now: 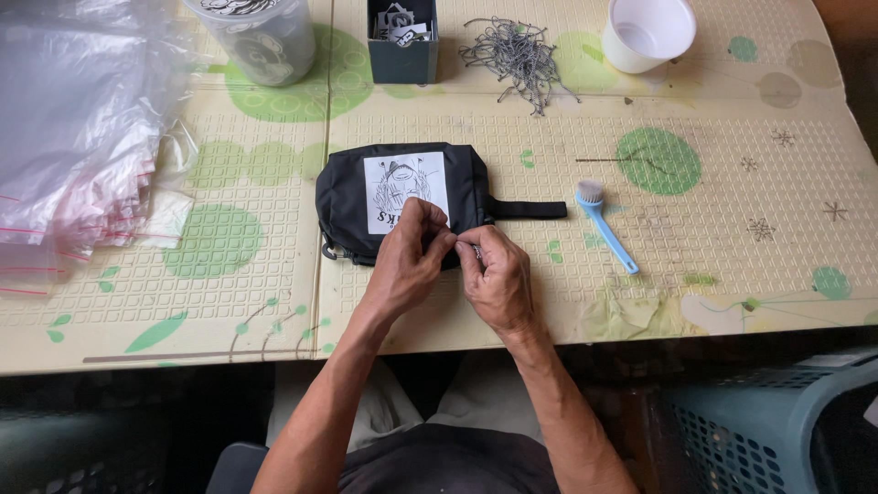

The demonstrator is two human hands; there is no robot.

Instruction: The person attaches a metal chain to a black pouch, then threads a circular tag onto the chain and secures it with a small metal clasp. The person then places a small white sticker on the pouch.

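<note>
A black pouch (347, 197) with a white printed patch and a side strap lies on the patterned mat in front of me. My left hand (409, 261) and my right hand (497, 279) meet over the pouch's near edge. Both pinch a small metal piece, probably a zipper pull or a bit of chain, between fingertips. The fingers hide most of that piece and the edge of the pouch beneath them.
A blue brush (605, 225) lies right of the pouch. At the back are a pile of metal ball chains (517, 53), a dark box of tags (402, 41), a clear tub (261, 37) and a white cup (647, 32). Clear zip bags (73, 128) are heaped at left. A teal basket (777, 430) stands low right.
</note>
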